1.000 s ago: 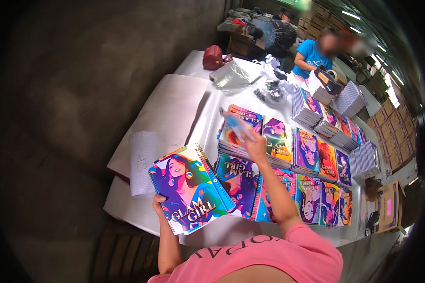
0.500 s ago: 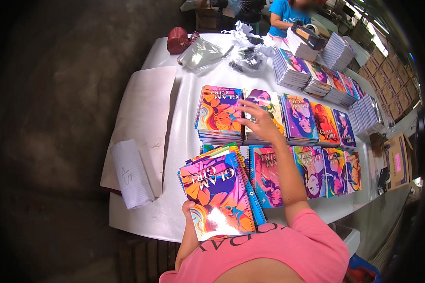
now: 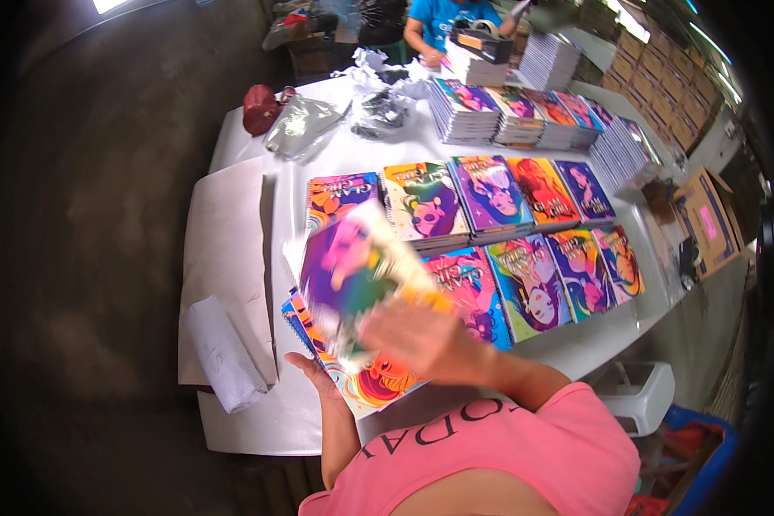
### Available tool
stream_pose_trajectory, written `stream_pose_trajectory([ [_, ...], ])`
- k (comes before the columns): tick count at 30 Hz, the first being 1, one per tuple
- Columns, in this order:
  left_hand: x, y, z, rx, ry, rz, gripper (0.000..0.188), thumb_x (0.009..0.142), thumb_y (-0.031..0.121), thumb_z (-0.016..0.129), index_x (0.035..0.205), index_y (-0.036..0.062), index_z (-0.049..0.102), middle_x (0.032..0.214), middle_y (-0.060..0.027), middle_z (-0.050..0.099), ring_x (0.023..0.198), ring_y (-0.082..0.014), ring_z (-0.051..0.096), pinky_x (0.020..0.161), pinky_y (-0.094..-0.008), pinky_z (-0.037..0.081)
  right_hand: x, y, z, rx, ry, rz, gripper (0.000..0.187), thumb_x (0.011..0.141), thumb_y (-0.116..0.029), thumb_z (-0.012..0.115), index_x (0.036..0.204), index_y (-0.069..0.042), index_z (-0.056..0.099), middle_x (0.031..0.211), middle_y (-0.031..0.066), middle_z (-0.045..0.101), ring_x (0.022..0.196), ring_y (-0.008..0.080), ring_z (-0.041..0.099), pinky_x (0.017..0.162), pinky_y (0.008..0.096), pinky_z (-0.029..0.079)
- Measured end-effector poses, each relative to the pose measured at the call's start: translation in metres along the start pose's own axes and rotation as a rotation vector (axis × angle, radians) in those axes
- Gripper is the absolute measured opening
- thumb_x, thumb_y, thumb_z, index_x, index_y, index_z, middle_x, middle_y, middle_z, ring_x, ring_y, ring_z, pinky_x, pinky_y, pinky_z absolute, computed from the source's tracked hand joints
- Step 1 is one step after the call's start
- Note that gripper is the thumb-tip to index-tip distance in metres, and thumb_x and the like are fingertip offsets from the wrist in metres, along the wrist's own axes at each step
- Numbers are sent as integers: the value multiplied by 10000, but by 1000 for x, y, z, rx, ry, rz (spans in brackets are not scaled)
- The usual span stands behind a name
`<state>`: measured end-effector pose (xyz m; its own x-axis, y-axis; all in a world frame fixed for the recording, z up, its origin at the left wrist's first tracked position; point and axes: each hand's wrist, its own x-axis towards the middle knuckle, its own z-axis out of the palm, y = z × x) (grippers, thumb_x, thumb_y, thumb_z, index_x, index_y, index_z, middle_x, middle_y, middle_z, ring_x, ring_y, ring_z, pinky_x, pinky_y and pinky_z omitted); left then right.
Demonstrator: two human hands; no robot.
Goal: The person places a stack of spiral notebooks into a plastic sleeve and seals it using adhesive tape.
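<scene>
Against my body, my left hand (image 3: 318, 378) holds a small pile of spiral notebooks (image 3: 383, 383), its fingers along the left edge and partly hidden beneath. The top cover of that pile is orange and purple. My right hand (image 3: 417, 340), smeared by motion, grips another spiral notebook (image 3: 346, 258) with a purple, green and yellow cover. This one is tilted above the pile and covers part of it. Just beyond lie rows of notebook stacks with bright illustrated covers, among them a cream and yellow one (image 3: 423, 202) and a pink one (image 3: 469, 292).
Taller notebook stacks (image 3: 464, 116) stand at the back, near a person in a blue shirt (image 3: 447, 21). A brown paper sheet (image 3: 224, 258) and a white roll (image 3: 224, 353) lie at left. Clear plastic (image 3: 305, 125) and a red pouch (image 3: 260, 110) rest at far left. An open carton (image 3: 705, 224) stands right.
My right hand has come back from the far stacks with a notebook, which is now over the pile in my left hand. The whole view has shifted, so the table things appear farther left.
</scene>
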<state>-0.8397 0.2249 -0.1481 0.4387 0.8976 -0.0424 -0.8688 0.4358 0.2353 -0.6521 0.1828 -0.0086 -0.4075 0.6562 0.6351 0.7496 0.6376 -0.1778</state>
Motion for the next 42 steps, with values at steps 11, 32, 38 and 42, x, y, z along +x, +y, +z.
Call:
stream_pose_trajectory([
  [11, -16, -53, 21, 68, -46, 87, 886, 711, 621, 627, 1355, 58, 396, 1301, -150, 501, 1126, -315, 527, 958, -483, 439, -127, 265, -18, -360, -363, 709, 699, 750, -303, 700, 1364, -127, 417, 1463, 120, 327, 1357, 248, 289, 1065, 551, 256],
  [32, 13, -293, 53, 183, -57, 234, 799, 733, 471, 656, 1341, 24, 393, 1273, -153, 522, 1106, -297, 549, 933, -440, 469, -202, 321, -168, 80, 9, 381, 500, 786, -324, 692, 1190, -46, 590, 1296, 155, 525, 1258, 296, 449, 1029, 377, 371],
  [38, 3, -312, 63, 137, 34, 194, 791, 767, 505, 642, 1343, 24, 393, 1281, -148, 519, 1109, -290, 548, 937, -436, 464, -258, 356, -137, -48, -26, 510, 208, 814, -133, 636, 1011, -74, 671, 941, 111, 691, 807, 261, 681, 680, 357, 551],
  [42, 19, -315, 67, 74, 41, 157, 787, 789, 528, 632, 1344, 24, 392, 1286, -145, 517, 1112, -284, 548, 939, -433, 461, -205, 294, -206, 10, 503, 466, 192, 812, -88, 614, 994, -49, 660, 914, 122, 688, 729, 262, 673, 623, 333, 547],
])
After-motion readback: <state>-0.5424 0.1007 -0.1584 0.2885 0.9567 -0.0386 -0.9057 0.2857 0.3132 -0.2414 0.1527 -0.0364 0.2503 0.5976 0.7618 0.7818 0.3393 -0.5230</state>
